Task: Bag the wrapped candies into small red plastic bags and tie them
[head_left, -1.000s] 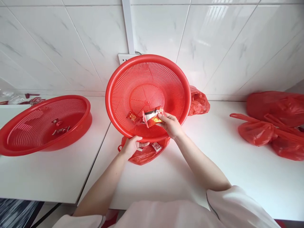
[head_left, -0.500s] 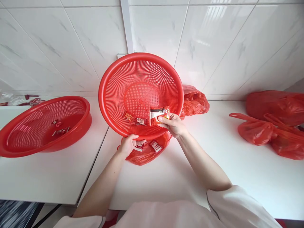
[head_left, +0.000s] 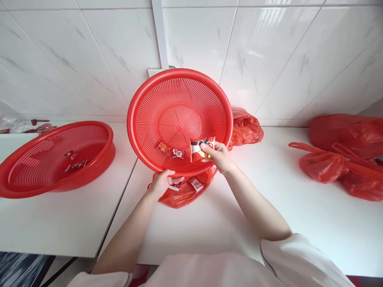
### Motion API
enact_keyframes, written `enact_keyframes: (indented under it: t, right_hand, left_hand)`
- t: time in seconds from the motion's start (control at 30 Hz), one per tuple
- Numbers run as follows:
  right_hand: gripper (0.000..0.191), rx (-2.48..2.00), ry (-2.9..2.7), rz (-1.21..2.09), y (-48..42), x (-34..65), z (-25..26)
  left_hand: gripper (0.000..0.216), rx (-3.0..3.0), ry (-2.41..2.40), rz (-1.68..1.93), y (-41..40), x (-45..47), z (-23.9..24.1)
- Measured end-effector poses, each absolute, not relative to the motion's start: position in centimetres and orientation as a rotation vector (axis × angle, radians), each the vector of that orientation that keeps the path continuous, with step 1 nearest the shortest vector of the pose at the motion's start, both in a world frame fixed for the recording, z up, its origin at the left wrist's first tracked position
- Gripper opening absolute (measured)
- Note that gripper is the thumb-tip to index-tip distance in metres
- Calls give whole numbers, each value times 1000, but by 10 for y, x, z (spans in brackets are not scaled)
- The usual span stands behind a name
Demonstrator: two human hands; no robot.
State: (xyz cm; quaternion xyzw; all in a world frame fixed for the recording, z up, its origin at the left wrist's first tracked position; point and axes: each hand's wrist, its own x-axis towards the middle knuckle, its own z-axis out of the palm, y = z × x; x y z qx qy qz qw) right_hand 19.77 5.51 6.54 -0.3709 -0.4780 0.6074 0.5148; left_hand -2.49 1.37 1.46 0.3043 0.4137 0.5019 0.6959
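Note:
My left hand (head_left: pixel 161 184) grips the near rim of a red plastic colander basket (head_left: pixel 180 73), which is tilted so that its inside faces me. Over the lower right of the basket, my right hand (head_left: pixel 220 157) pinches a red and white snack packet (head_left: pixel 196 150) between thumb and fingers. Two small wrapped packets, an orange-red one (head_left: pixel 162 146) and a dark red one (head_left: pixel 178 153), lie low inside the basket. Beneath the rim, a red plastic bag (head_left: pixel 182 199) holds packets, one of them a red and white packet (head_left: pixel 196 184); the basket hides part of the bag.
On the left stands a second red colander basket (head_left: pixel 89 175) with a few small wrapped pieces inside. A crumpled red bag (head_left: pixel 247 127) sits behind the held basket at right. More red bags (head_left: pixel 344 159) lie far right on the white table (head_left: pixel 284 179). A tiled wall is behind.
The held basket has shifted slightly right and its tilt has changed a little. The packet in my right hand has moved slightly down and right. My left hand stays at the rim.

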Motion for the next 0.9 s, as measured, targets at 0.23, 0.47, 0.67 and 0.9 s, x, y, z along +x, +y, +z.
enact_keyframes:
  t: [0.23, 0.47, 0.67, 0.9]
  right_hand:
    - [25, -849, -1266, 1260, 58, 197, 63]
    - [26, -837, -1289, 1295, 55, 191, 61]
    - [33, -905, -1138, 1470, 52, 184, 60]
    - [37, -789, -1050, 1676, 53, 189, 62]
  left_hand:
    - [9, 674, 938, 1132, 14, -24, 16]
    - [10, 681, 922, 1136, 14, -24, 17]
    - [11, 684, 919, 1131, 14, -24, 17]
    - [10, 706, 902, 1159, 17, -28, 13]
